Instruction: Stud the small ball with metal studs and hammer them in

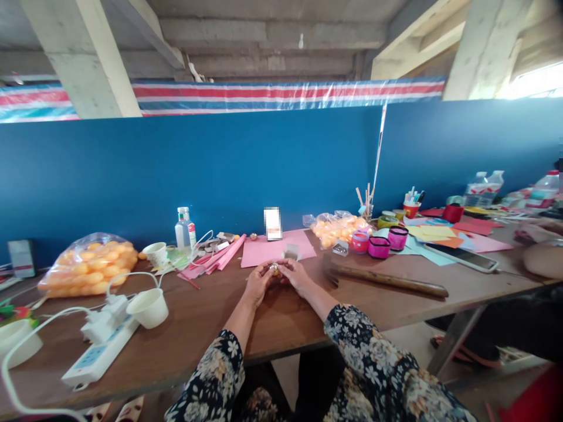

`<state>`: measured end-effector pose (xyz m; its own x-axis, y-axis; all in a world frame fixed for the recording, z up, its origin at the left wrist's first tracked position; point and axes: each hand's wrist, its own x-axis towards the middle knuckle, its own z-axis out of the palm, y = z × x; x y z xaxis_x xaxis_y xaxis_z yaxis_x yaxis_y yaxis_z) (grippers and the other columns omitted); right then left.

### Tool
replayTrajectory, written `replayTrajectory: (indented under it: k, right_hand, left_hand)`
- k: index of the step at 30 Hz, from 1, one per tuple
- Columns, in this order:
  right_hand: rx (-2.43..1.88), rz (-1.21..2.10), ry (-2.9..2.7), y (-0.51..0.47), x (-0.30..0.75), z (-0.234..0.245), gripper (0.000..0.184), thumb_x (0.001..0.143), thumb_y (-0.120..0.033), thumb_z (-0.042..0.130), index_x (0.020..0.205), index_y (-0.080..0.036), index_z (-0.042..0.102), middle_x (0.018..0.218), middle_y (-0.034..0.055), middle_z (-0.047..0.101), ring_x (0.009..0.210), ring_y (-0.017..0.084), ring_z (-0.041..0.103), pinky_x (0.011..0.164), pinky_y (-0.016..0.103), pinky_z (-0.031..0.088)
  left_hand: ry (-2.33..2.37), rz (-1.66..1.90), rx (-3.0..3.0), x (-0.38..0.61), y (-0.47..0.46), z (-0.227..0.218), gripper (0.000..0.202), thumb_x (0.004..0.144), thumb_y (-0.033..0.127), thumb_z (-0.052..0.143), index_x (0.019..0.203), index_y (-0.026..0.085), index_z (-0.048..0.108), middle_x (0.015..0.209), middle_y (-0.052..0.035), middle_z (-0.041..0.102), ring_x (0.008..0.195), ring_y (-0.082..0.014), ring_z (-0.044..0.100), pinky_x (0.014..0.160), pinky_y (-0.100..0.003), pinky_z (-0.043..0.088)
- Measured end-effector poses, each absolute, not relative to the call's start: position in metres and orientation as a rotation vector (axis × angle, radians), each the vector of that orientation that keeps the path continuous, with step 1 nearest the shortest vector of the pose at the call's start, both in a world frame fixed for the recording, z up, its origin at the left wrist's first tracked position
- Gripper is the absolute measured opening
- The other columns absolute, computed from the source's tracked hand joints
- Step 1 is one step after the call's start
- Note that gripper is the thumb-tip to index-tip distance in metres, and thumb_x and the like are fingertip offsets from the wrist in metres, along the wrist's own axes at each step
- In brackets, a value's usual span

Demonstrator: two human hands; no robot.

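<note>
My left hand (260, 282) and my right hand (295, 276) meet over the brown table, fingers pinched together on a small shiny metal piece (274, 268). Its kind is too small to tell, and the fingers partly cover it. Just beyond the hands lies a pink paper sheet (255, 253), with a small see-through box (291, 252) at its near edge. A phone (274, 225) with a bright screen stands upright behind the sheet. Beside it rests a small round metallic ball (253, 237). To the right of my right hand lies a hammer with a wooden handle (391, 280).
Bags of orange balls (90, 266) stand at left and back right. A power strip (101, 351) with cables and a white cup (148, 308) occupy the near left. Magenta tape rolls (379, 247), coloured papers (435, 234) and a phone (461, 258) lie right, near another person's arm (543, 258).
</note>
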<state>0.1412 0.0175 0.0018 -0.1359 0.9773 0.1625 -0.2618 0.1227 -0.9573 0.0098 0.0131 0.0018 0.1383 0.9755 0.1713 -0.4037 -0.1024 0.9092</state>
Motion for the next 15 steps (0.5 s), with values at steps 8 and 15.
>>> replayTrajectory:
  k: [8,15]
  right_hand:
    - [-0.783,1.397,-1.19,0.0182,0.1418,0.0019,0.033,0.063,-0.029,0.066,0.094,-0.019,0.06,0.079,0.0024,0.062,0.062,0.01,0.057,0.054,0.021,0.046]
    - [-0.781,1.402,-1.173,0.017,0.1421,0.0029,0.034,0.061,-0.028,0.066,0.092,-0.018,0.058,0.083,0.003,0.061,0.066,0.01,0.057,0.056,0.022,0.048]
  left_hand:
    - [0.698,1.351,1.034,0.0083,0.0159,-0.0008,0.04,0.064,0.026,0.067,0.1,0.014,0.056,0.09,-0.007,0.065,0.075,-0.0145,0.062,0.075,-0.032,0.049]
    - [0.72,1.35,1.041,0.0104,0.0111,0.0043,0.038,0.063,0.026,0.067,0.098,0.014,0.057,0.092,-0.0077,0.065,0.078,-0.0151,0.061,0.077,-0.033,0.048]
